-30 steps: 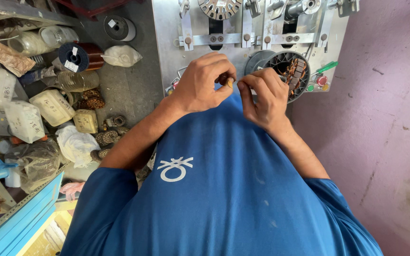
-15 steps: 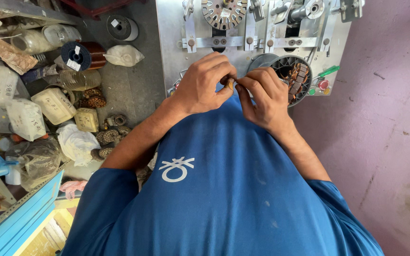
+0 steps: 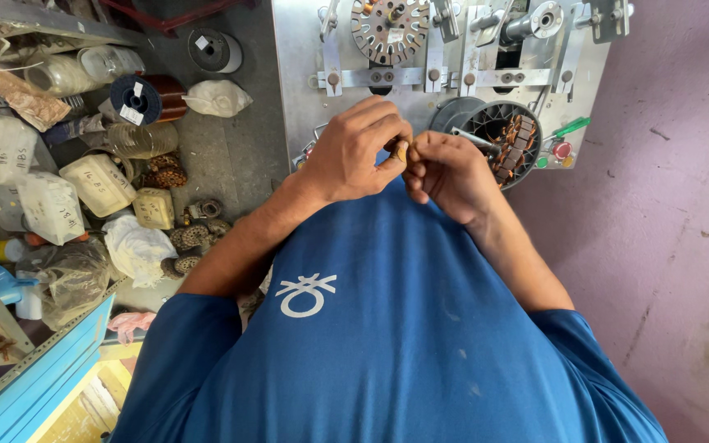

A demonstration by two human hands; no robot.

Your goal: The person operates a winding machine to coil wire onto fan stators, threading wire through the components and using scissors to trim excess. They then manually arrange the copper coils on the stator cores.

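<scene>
Both hands, left hand and right hand, pinch closed on what seems a small brown piece before the metal machine.

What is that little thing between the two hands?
A small brownish piece, pinched between the left hand and right hand in the head view; too small to identify.

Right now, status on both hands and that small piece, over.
Left hand and right hand together at chest, fingers pinching a small brownish piece. Wound stator on the metal machine panel just behind. Nothing between the hands.
</scene>
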